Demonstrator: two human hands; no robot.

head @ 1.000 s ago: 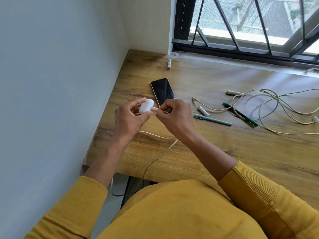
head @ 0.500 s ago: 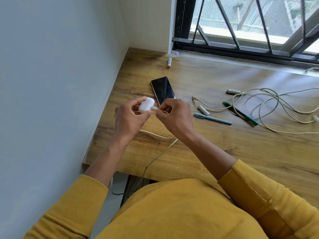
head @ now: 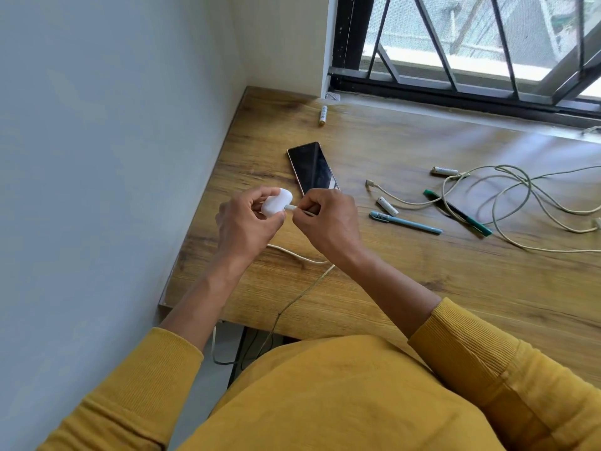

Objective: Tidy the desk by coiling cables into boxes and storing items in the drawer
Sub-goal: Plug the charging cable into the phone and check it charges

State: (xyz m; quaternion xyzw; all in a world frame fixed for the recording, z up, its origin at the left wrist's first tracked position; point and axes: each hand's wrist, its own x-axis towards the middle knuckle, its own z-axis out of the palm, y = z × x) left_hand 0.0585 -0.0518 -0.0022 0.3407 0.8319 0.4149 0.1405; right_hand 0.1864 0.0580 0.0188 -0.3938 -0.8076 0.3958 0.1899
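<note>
We hold a small white earbud case [head: 277, 204] above the near left part of the wooden worktop [head: 406, 288], our left hand [head: 248, 222] curled around it while our right hand [head: 328, 219] pinches the white plug [head: 290, 207] of a charging cable [head: 302, 257] at the case's end. The plug touches the case; we cannot tell how far it sits in. The cable runs beneath our wrists across the worktop and drops over the near edge. Just behind our hands a dark phone [head: 313, 168] lies face up. To the right lie a light blue pen [head: 405, 222], a green pen [head: 457, 212] and a loose tangle of pale cables [head: 507, 203], with batteries [head: 387, 205] among them and one more battery [head: 323, 115] by the window.
</note>
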